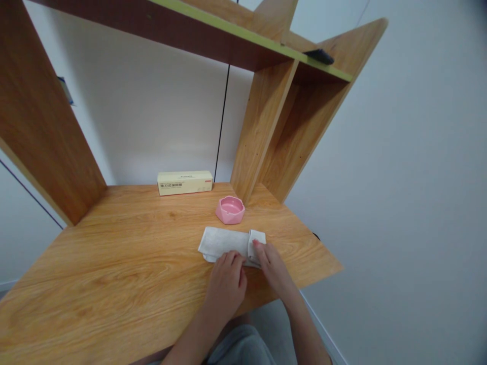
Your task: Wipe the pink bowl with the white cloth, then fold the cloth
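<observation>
A light grey cloth (224,241) lies on the wooden desk, folded into a long strip. Its right end is turned over onto itself, making a thicker fold. My left hand (228,279) rests at the strip's near edge, fingers curled together and gripping the cloth near the middle. On the folded right end sits my right hand (273,266), closed on the fold with its fingertips on top. Part of the cloth's near edge is hidden beneath both hands. Just beyond the cloth stands a pink faceted ashtray (230,216).
At the back of the desk (114,263) lies a long pale yellow cling film box (185,184). Wooden uprights (262,132) carry a shelf (213,38) overhead, with a dark flat object (320,56) on it. A white wall (399,177) borders the right side.
</observation>
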The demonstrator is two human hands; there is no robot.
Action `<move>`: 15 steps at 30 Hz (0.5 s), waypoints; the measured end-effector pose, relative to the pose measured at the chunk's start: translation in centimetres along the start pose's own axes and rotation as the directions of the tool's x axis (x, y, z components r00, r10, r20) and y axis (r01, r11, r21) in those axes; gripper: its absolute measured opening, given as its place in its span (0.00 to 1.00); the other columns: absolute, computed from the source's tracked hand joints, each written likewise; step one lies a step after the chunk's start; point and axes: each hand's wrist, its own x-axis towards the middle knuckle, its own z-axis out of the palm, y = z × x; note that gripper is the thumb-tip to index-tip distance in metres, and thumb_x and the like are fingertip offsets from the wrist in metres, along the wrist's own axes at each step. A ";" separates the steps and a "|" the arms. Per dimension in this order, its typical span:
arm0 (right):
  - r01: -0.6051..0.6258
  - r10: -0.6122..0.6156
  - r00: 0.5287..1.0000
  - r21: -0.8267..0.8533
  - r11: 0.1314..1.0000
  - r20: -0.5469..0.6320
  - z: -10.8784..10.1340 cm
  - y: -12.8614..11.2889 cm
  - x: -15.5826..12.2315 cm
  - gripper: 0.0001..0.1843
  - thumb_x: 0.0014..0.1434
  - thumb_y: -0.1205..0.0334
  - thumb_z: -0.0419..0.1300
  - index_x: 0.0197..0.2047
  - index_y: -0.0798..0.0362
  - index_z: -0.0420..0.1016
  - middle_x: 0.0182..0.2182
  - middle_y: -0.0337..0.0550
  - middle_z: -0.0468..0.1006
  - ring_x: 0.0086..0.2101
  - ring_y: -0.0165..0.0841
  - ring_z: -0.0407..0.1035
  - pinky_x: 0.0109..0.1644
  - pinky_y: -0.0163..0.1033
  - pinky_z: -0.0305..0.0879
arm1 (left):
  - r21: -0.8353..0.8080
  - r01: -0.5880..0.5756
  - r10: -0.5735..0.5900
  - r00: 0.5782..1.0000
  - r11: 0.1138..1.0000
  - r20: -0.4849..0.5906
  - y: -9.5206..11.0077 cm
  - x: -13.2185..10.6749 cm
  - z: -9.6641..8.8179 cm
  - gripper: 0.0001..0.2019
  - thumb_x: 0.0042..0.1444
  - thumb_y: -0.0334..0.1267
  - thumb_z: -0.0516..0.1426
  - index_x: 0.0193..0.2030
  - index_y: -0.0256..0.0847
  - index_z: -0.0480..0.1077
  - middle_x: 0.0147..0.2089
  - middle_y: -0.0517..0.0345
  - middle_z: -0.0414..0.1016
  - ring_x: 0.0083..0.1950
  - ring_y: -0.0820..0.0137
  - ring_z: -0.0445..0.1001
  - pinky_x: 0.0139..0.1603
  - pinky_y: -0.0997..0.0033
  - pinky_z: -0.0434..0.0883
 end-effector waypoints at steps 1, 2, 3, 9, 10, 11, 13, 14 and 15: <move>-0.013 0.013 0.999 -0.002 1.000 -0.033 -0.2 0.4 0.1 0.22 0.60 0.53 0.39 0.37 0.53 0.72 0.33 0.47 0.74 0.37 0.35 0.67 0.43 0.39 0.61 | -0.023 -0.009 0.009 1.000 1.000 -0.012 0.1 -0.1 0.0 0.14 0.52 0.29 0.45 0.43 0.39 0.65 0.45 0.53 0.67 0.47 0.66 0.63 0.50 0.63 0.61; -0.032 0.031 0.998 -0.015 0.999 -0.062 -0.4 0.9 0.2 0.21 0.60 0.55 0.39 0.40 0.54 0.71 0.36 0.49 0.74 0.40 0.36 0.66 0.45 0.40 0.60 | -0.041 -0.032 0.032 0.999 0.999 -0.016 0.2 -0.1 0.0 0.15 0.52 0.28 0.45 0.45 0.40 0.64 0.47 0.53 0.67 0.49 0.66 0.63 0.51 0.63 0.61; -0.059 0.056 0.995 -0.037 0.998 -0.087 -0.6 1.5 0.3 0.21 0.59 0.56 0.40 0.43 0.56 0.69 0.39 0.51 0.73 0.43 0.37 0.65 0.47 0.41 0.59 | -0.054 -0.064 0.063 0.998 0.996 -0.013 0.4 0.0 0.1 0.16 0.52 0.28 0.45 0.47 0.40 0.63 0.49 0.53 0.66 0.51 0.66 0.62 0.53 0.63 0.60; -0.253 0.253 0.967 -0.037 0.967 -0.025 -0.2 4.3 0.2 0.23 0.53 0.57 0.48 0.50 0.59 0.63 0.28 0.46 0.73 0.31 0.37 0.68 0.38 0.41 0.63 | -0.046 -0.124 0.127 0.990 0.991 0.064 1.0 0.5 1.3 0.20 0.53 0.31 0.45 0.53 0.40 0.61 0.55 0.53 0.64 0.55 0.64 0.60 0.56 0.59 0.56; -0.256 0.256 0.967 0.019 0.966 -0.012 -0.1 4.4 0.2 0.23 0.52 0.57 0.49 0.50 0.59 0.62 0.24 0.42 0.71 0.28 0.36 0.68 0.35 0.40 0.63 | -0.043 -0.113 0.116 0.990 0.993 0.078 1.0 0.4 1.5 0.19 0.54 0.31 0.45 0.53 0.40 0.62 0.55 0.53 0.65 0.54 0.64 0.61 0.56 0.59 0.56; -0.253 0.254 0.967 0.084 0.964 -0.009 0.0 4.3 0.2 0.24 0.51 0.58 0.50 0.51 0.59 0.61 0.22 0.39 0.68 0.26 0.34 0.66 0.33 0.39 0.63 | -0.046 -0.103 0.107 0.990 0.994 0.089 1.0 0.4 1.5 0.19 0.54 0.31 0.44 0.52 0.40 0.62 0.54 0.53 0.65 0.54 0.64 0.61 0.56 0.59 0.56; -0.235 0.246 0.969 0.213 0.948 -0.027 0.0 3.9 0.6 0.27 0.49 0.58 0.52 0.52 0.60 0.58 0.18 0.33 0.63 0.22 0.32 0.63 0.29 0.37 0.62 | -0.072 -0.089 0.096 0.991 0.993 0.095 0.9 0.2 1.5 0.19 0.54 0.32 0.45 0.53 0.40 0.62 0.54 0.53 0.65 0.54 0.64 0.61 0.56 0.60 0.56; -0.221 0.241 0.969 0.264 0.939 -0.048 -0.1 3.4 0.9 0.29 0.48 0.59 0.52 0.53 0.60 0.57 0.17 0.32 0.61 0.21 0.31 0.62 0.28 0.36 0.61 | -0.089 -0.083 0.091 0.992 0.993 0.091 0.8 0.0 1.3 0.20 0.54 0.32 0.45 0.53 0.40 0.61 0.54 0.53 0.65 0.54 0.65 0.61 0.57 0.61 0.56; -0.203 0.234 0.970 0.299 0.932 -0.070 -0.1 2.8 1.2 0.30 0.47 0.59 0.53 0.53 0.61 0.56 0.17 0.31 0.60 0.21 0.30 0.61 0.28 0.36 0.61 | -0.103 -0.078 0.087 0.993 0.992 0.086 0.7 -0.1 1.1 0.20 0.53 0.33 0.46 0.54 0.39 0.61 0.55 0.53 0.65 0.55 0.65 0.61 0.57 0.61 0.56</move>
